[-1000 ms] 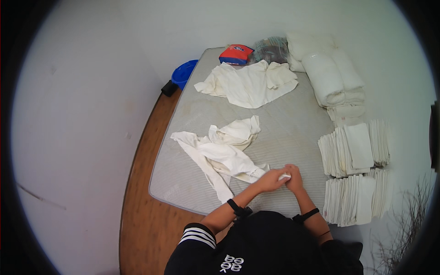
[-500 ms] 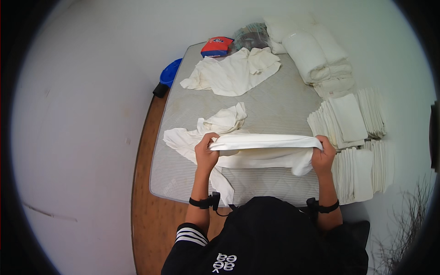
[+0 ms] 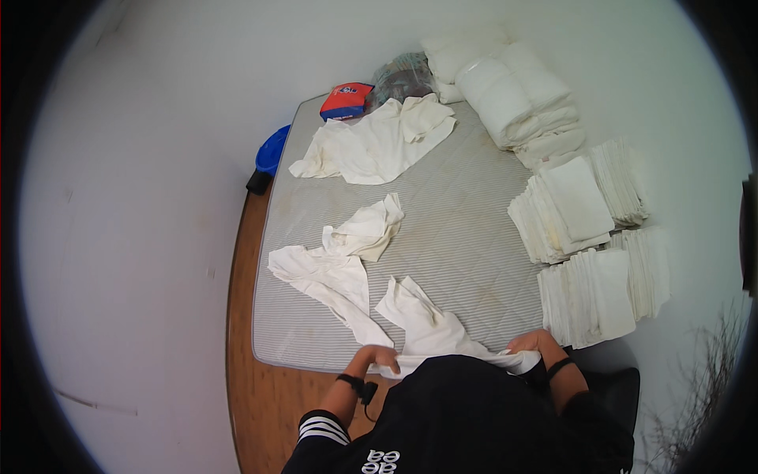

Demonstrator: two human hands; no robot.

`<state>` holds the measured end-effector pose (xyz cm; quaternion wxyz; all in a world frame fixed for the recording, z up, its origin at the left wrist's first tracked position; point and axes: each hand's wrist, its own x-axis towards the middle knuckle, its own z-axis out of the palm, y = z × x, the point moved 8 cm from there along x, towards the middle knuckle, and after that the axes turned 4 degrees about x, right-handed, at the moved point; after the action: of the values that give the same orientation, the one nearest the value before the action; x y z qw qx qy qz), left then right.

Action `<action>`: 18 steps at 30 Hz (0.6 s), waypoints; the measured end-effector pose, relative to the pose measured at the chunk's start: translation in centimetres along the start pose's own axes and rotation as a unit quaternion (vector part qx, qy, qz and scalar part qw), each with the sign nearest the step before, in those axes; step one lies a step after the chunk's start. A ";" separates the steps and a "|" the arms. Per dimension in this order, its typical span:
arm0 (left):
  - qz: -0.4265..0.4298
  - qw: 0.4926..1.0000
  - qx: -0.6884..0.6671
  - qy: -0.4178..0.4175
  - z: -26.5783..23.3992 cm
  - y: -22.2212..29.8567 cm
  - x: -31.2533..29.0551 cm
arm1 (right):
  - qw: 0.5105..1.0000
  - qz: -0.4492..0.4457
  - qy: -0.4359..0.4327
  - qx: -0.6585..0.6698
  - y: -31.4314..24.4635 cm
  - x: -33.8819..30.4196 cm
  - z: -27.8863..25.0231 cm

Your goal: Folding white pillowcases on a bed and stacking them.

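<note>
Cream cotton, a rumpled cloth (image 3: 430, 328) drawn to the near edge of the grey striped mattress (image 3: 474, 213), its lower hem hidden by the black shirt. Left hand (image 3: 384, 358) closed over the left corner, right hand (image 3: 535, 344) curled on the right corner, both gripping, cloth pulled flat between. Judged as the start of a fold: edge held, body of cloth not yet squared. Next calls for lifting both corners evenly and matching them, keeping clear of the loose cloths (image 3: 335, 265) just beside; stacks of folded cloths (image 3: 592, 292) near, to the right
</note>
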<state>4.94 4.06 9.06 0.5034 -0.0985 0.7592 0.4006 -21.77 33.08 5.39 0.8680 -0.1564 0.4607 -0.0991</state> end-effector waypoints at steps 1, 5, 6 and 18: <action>-0.037 0.998 -0.046 -0.030 -0.1 -2.9 1.8 | 1.000 0.012 0.000 -0.022 -1.7 -0.7 -0.3; -0.019 0.963 0.194 0.188 -17.4 -2.4 6.1 | 0.781 0.000 0.329 -0.530 -10.4 -6.1 -12.8; -0.067 0.917 0.176 0.350 -24.3 -0.5 1.0 | 0.716 -0.083 0.502 -0.477 -16.8 -10.8 -15.1; 0.182 0.373 0.147 0.898 -32.3 23.7 -46.2 | 0.076 -0.556 0.768 -0.307 -37.1 -47.6 13.1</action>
<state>-8.38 -14.93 65.66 -0.5527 -0.1839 0.8118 0.0412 -38.39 15.92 62.28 -0.3911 -0.4585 0.6455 -0.4692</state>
